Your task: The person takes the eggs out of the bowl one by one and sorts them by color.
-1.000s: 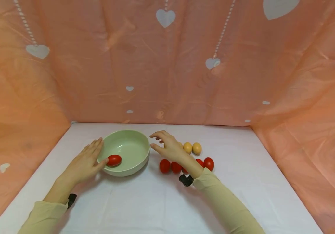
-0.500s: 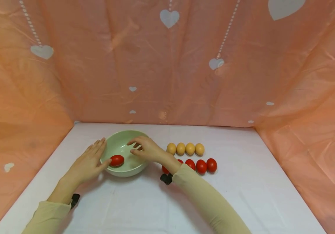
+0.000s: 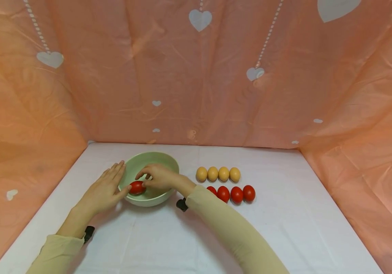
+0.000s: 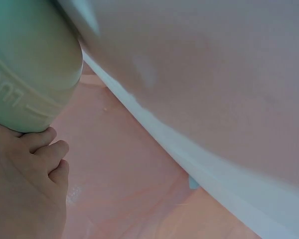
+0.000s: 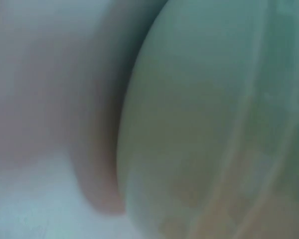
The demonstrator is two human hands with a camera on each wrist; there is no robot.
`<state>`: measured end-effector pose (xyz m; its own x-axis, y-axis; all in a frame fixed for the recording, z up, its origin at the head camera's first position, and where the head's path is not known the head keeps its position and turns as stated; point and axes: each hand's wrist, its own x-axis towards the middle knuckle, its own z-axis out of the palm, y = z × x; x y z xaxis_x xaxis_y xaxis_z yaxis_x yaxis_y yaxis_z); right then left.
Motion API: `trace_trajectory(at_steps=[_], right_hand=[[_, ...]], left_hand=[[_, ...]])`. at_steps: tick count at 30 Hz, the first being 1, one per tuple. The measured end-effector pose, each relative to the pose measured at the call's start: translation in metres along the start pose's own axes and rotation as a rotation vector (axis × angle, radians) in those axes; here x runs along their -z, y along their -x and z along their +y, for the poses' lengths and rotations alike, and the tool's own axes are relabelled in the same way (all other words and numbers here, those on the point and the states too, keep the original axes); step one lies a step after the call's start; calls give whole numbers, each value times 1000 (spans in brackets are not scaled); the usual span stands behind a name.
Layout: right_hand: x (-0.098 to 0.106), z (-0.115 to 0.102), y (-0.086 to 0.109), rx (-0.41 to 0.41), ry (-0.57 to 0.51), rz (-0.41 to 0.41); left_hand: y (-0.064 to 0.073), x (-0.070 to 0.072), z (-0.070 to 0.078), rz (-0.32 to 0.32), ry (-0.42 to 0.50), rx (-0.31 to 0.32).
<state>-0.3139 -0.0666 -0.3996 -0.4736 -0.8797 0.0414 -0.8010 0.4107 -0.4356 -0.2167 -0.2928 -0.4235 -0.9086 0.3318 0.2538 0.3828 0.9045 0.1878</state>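
A pale green bowl (image 3: 149, 156) stands at the left of the table, with a glossy red egg-shaped thing (image 3: 136, 188) lying inside near its left wall. My left hand (image 3: 101, 192) rests against the bowl's left side. Its fingers lie straight along the outer wall, and the thumb reaches over the rim to the red piece. My right hand (image 3: 158, 176) is inside the bowl, index finger and thumb parted, their tips right at the red piece. In the left wrist view, fingers (image 4: 50, 154) press against the bowl's lettered wall; in the right wrist view, the bowl (image 5: 199, 124) fills most of the picture.
Right of the bowl, yellow eggs (image 3: 213, 173) lie in a row, with several red egg-shaped things (image 3: 237, 195) in a row before them. My right sleeve (image 3: 216, 220) crosses in front. An orange cloth (image 3: 196, 95) with hearts hangs around the white table.
My right hand has moved left, from beside the bowl to inside it, down to the red piece. The yellow and red rows are now less covered. My left hand keeps its place on the bowl.
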Motion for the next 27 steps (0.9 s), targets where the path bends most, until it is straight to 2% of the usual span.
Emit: trace_trajectory(at_steps=[6, 16, 27], right_hand=[[-5, 0, -8, -23, -15, -52], [-12, 0, -16, -18, -89, -61], [-14, 0, -18, -11, -44, -47]], left_hand=[[-1, -1, -1, 1, -4, -7], [-1, -1, 0, -3, -2, -4], [0, -2, -2, -1, -3, 0]])
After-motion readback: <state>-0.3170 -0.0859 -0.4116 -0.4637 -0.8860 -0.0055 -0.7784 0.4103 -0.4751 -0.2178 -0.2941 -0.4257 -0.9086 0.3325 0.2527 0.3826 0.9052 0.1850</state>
